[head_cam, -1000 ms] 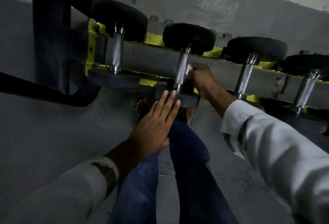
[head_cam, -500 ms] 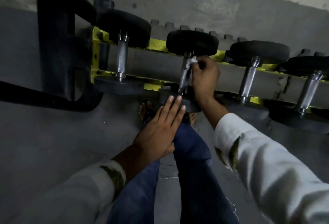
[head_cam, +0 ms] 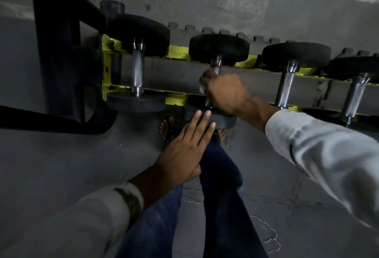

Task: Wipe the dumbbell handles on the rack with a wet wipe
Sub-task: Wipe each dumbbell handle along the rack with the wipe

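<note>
Curling round the steel handle [head_cam: 215, 68] of the second dumbbell [head_cam: 219, 48] from the left, the right hand [head_cam: 225, 91] has its grip clamped. The fingers wrap the middle of the bar with the knuckles toward the camera, so only a short knurled stretch shows above the fist. A sliver of pale wet wipe [head_cam: 202, 89] peeps out at the left edge of the fingers, pressed between hand and bar; the rest of it is hidden inside the fist.

The left hand [head_cam: 184, 151] lies flat, its grip apart and holding nothing. Its fingers are straight and close together, and their tips touch the rim of the same dumbbell's near head [head_cam: 225, 122].

That dumbbell sits across the rack [head_cam: 176, 51], whose two yellow rails carry a row of four, and its handle spans the gap between them. The first dumbbell [head_cam: 137, 69] stands to the left, by the black frame post [head_cam: 59, 52]. The third [head_cam: 285, 87] and fourth [head_cam: 354, 97] stand to the right, and neither hand touches their bare handles. Below the hands are legs in blue jeans [head_cam: 221, 175] and a sandalled foot [head_cam: 168, 126] on the grey floor [head_cam: 61, 165].
</note>
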A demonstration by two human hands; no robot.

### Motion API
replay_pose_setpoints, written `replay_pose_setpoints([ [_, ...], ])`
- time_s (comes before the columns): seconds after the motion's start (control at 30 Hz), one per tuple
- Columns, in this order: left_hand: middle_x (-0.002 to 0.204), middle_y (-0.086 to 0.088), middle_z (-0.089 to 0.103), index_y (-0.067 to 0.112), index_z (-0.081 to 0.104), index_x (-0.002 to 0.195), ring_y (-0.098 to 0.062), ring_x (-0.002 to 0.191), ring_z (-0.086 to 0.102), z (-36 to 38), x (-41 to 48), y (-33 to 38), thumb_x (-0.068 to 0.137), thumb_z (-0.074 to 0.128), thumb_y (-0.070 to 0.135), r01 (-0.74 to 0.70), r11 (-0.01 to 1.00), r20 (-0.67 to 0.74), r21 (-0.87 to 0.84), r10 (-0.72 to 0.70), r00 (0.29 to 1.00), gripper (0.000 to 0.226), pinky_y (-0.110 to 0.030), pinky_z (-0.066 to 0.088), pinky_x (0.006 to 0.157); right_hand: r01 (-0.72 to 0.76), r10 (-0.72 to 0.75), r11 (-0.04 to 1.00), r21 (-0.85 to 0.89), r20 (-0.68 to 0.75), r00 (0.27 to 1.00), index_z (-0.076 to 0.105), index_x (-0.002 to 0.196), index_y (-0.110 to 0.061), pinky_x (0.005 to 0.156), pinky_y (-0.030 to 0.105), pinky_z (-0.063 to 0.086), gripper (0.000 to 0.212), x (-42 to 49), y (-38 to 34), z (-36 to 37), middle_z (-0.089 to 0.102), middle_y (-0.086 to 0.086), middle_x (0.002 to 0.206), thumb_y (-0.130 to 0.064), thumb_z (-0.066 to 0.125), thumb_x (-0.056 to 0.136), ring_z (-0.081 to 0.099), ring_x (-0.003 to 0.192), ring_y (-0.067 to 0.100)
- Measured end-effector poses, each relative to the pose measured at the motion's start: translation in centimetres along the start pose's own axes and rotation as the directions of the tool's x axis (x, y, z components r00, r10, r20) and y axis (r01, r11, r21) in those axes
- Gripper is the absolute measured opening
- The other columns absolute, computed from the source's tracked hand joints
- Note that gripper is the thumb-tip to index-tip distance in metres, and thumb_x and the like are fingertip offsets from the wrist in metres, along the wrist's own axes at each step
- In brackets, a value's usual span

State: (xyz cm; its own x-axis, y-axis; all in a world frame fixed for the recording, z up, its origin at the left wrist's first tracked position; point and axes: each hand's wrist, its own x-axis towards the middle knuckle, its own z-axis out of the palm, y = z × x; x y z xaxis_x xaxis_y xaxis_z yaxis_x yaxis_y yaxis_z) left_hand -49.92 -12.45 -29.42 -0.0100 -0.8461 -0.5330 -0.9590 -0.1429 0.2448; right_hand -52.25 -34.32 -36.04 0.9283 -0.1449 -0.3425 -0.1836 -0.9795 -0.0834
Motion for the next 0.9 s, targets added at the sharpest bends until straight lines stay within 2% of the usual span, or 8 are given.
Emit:
replay_pose_setpoints([
  [0.1, 0.16, -0.03, -0.034, 0.0, -0.016, 0.159, -0.046, 0.152, -0.024, -0.2, 0.0, 0.1, 0.088, 0.061, 0.051, 0.003, 1.0, 0.005, -0.005, -0.003, 1.0, 0.117, -0.053, 0.013, 0.126, 0.159, -0.152, 0.987, -0.012, 0.232, 0.961, 0.062, 0.113, -0.018, 0.059, 0.031, 0.036, 0.031, 1.0, -0.3, -0.8, 0.066, 0.006, 0.104, -0.04, 0.048, 0.098, 0.066, 0.082, 0.026],
  [0.23, 0.159, -0.029, -0.036, 0.001, -0.017, 0.159, -0.044, 0.152, -0.025, 0.0, -0.1, -0.2, 0.088, 0.059, 0.05, -0.002, 1.0, -0.004, -0.007, 0.002, 1.0, 0.115, -0.053, 0.013, 0.126, -0.055, 0.069, 0.995, -0.086, 0.172, 0.983, 0.065, 0.112, -0.018, 0.064, 0.033, 0.038, 0.032, 3.0, 0.7, -2.4, 0.068, 0.008, 0.106, -0.041, 0.045, 0.101, 0.067, 0.09, 0.03],
  [0.33, 0.159, -0.029, -0.037, 0.001, -0.018, 0.159, -0.045, 0.152, -0.025, 0.0, 0.0, -0.2, 0.087, 0.059, 0.05, -0.012, 1.0, 0.006, 0.003, 0.012, 1.0, 0.116, -0.052, 0.013, 0.126, 0.139, -0.146, 0.989, 0.044, 0.348, 0.926, 0.064, 0.117, -0.015, 0.072, 0.037, 0.048, 0.031, 0.9, -0.8, -2.0, 0.067, 0.008, 0.114, -0.034, 0.046, 0.101, 0.068, 0.101, 0.031],
  [0.47, 0.159, -0.03, -0.035, 0.001, -0.014, 0.16, -0.046, 0.152, -0.023, 0.2, 0.0, 0.0, 0.084, 0.061, 0.046, 0.009, 1.0, -0.008, 0.008, -0.008, 1.0, 0.116, -0.053, 0.014, 0.125, 0.256, -0.287, 0.955, 0.152, 0.25, 0.925, 0.061, 0.118, -0.029, 0.072, 0.032, 0.054, 0.045, -1.1, 1.7, -2.1, 0.066, 0.0, 0.121, -0.054, 0.031, 0.095, 0.068, 0.099, 0.023],
  [0.53, 0.159, -0.029, -0.035, 0.001, -0.014, 0.16, -0.046, 0.152, -0.024, 0.2, 0.0, 0.0, 0.084, 0.061, 0.045, 0.009, 1.0, 0.001, 0.006, -0.009, 1.0, 0.116, -0.053, 0.013, 0.125, 0.25, -0.286, 0.947, 0.2, 0.178, 0.942, 0.062, 0.121, -0.032, 0.079, 0.037, 0.057, 0.037, -2.6, 2.5, -2.0, 0.057, -0.004, 0.132, -0.049, 0.041, 0.096, 0.064, 0.107, 0.02],
  [0.67, 0.16, -0.031, -0.033, 0.0, -0.013, 0.16, -0.047, 0.152, -0.023, 0.2, 0.1, 0.2, 0.087, 0.058, 0.051, 0.025, 0.999, -0.014, 0.021, -0.024, 1.0, 0.114, -0.054, 0.011, 0.126, -0.077, 0.047, 0.842, 0.534, 0.07, 0.996, 0.07, 0.105, -0.019, 0.085, 0.036, 0.054, 0.018, -5.4, 0.8, 0.6, 0.061, 0.006, 0.118, -0.015, 0.071, 0.087, 0.064, 0.101, 0.023],
  [0.77, 0.16, -0.032, -0.031, 0.0, -0.013, 0.16, -0.048, 0.153, -0.02, 0.3, 0.1, 0.4, 0.087, 0.059, 0.058, 0.032, 0.999, -0.007, 0.022, -0.032, 0.999, 0.118, -0.054, 0.011, 0.126, -0.388, 0.338, 0.508, 0.769, 0.236, 0.911, 0.067, 0.085, -0.024, 0.085, 0.047, 0.055, 0.012, -5.8, 0.7, 2.3, 0.07, 0.008, 0.092, -0.012, 0.069, 0.084, 0.067, 0.089, 0.026],
  [0.9, 0.162, -0.033, -0.026, -0.002, -0.013, 0.16, -0.049, 0.153, -0.016, 0.2, 0.0, 0.6, 0.084, 0.064, 0.063, 0.048, 0.997, -0.027, 0.056, -0.047, 0.999, 0.125, -0.053, 0.007, 0.128, -0.538, 0.392, 0.322, 0.779, 0.408, 0.825, 0.07, 0.093, -0.014, 0.087, 0.039, 0.051, 0.018, -3.6, 1.3, 4.9, 0.063, 0.005, 0.089, 0.0, 0.061, 0.088, 0.057, 0.086, 0.021],
])
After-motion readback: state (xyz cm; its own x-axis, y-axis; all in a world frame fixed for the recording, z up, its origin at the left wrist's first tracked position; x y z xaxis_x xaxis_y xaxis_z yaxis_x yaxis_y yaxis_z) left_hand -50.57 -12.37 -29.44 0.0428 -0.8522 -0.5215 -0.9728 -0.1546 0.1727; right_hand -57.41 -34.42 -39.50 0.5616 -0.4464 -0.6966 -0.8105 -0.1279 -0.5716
